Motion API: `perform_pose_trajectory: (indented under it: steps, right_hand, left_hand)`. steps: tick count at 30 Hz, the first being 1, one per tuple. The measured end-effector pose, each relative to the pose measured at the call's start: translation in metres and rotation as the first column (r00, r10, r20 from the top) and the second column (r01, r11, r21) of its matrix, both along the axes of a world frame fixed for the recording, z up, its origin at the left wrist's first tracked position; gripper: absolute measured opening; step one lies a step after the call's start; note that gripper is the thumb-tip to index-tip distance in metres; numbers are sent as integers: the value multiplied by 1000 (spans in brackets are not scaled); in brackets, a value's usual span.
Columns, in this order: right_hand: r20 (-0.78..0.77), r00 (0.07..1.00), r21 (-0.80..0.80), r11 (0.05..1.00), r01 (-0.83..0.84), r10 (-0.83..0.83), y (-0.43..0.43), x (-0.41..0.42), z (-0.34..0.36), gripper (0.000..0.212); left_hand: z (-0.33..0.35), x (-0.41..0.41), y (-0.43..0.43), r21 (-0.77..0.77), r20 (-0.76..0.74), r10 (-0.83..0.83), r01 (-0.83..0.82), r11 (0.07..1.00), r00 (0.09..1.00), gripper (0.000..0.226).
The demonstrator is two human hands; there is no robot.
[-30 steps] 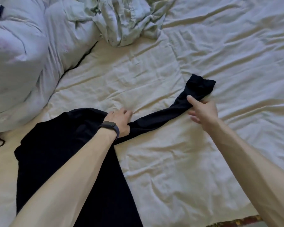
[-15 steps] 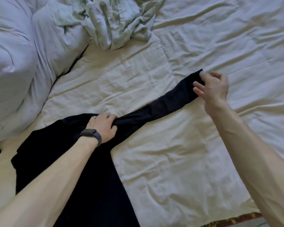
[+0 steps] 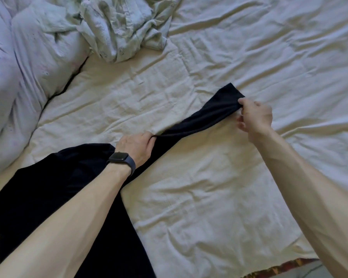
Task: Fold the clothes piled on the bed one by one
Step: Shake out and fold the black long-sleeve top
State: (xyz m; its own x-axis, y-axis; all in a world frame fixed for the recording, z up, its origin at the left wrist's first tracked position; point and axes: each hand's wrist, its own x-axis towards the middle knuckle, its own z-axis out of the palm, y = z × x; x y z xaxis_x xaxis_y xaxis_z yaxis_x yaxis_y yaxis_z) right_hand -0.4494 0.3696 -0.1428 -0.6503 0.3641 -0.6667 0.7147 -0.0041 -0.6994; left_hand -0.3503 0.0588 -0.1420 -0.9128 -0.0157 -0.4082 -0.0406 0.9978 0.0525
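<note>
A: Looking at the black garment (image 3: pixel 58 187): lying spread at seven o'clock on the bed sheet (image 3: pixel 209 207), sending its sleeve (image 3: pixel 205 117) out toward two o'clock.

B: Gripping that sleeve near the shoulder with the left hand (image 3: pixel 137 146), with fingers curling round the bunched cloth. Wearing a dark watch (image 3: pixel 120 158) on that wrist.

A: And pinching the cuff end with the right hand (image 3: pixel 256 117), between thumb and curled fingertips?

B: Yes, holding the sleeve stretched between both hands.

A: Farther out, seeing a pale green garment (image 3: pixel 119 27) lying crumpled at eleven o'clock, touching a lilac duvet (image 3: pixel 18 77) bulging at nine o'clock.

B: Glimpsing a patterned rug (image 3: pixel 269 271) at five o'clock, past the bed's edge.
</note>
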Motion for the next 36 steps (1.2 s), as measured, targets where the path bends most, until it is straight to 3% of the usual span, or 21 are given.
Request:
perform_pose_trajectory:
  steps: [3,5,8,9,11,14,17,19,22,24,25,28,31,34,36]
  right_hand:
    - [10,966,-76,963,260,-260,20,-11,16,16]
    - [-23,961,-118,955,272,-277,27,-19,25,17]
    - [-109,989,-118,989,88,-101,20,-29,29,11]
    - [-122,992,-26,1000,-15,12,18,-28,26,6]
    - [-107,974,207,963,-173,198,18,-12,15,24]
    - [-109,869,455,802,-387,482,24,27,-1,65]
    - [62,644,598,488,-636,763,36,52,-18,82]
    - [93,543,685,342,-643,834,46,55,-26,59]
    - [9,488,790,293,-538,873,60,44,-22,17]
    - [-105,476,789,365,-495,873,67,35,-13,12]
    - [-179,521,731,467,-497,834,68,29,-4,13]
    - [-271,762,454,777,-437,587,67,1,19,13]
    - [-283,848,349,872,-345,449,66,-28,14,11]
    - [-195,910,209,922,-326,366,65,-40,-5,26]
    - [-88,917,265,897,-354,388,69,-34,-19,34]
  left_hand:
    - [5,-6,5,65,40,55,-57,996,998,33]
    - [5,-14,13,106,73,110,-117,987,991,31]
    - [1,-27,27,102,83,270,-278,955,959,16]
    - [1,-31,32,95,110,324,-334,938,940,11]
    - [1,-37,44,102,175,331,-351,931,927,23]
    - [-2,-43,68,153,134,96,-116,981,986,47]
    - [-7,-48,102,222,39,-122,110,969,992,55]
    - [-13,-50,123,233,-32,-194,196,952,980,54]
    - [-17,-61,145,157,-60,-267,273,949,962,48]
    - [-12,-70,154,190,-37,-260,262,946,965,36]
    - [-8,-74,157,269,-15,-216,212,940,976,28]
    - [5,-86,161,533,83,17,-58,844,996,9]
    - [12,-107,156,589,155,219,-268,763,963,5]
    - [4,-122,144,487,169,216,-272,830,962,12]
    - [-5,-120,137,424,170,183,-239,874,968,26]
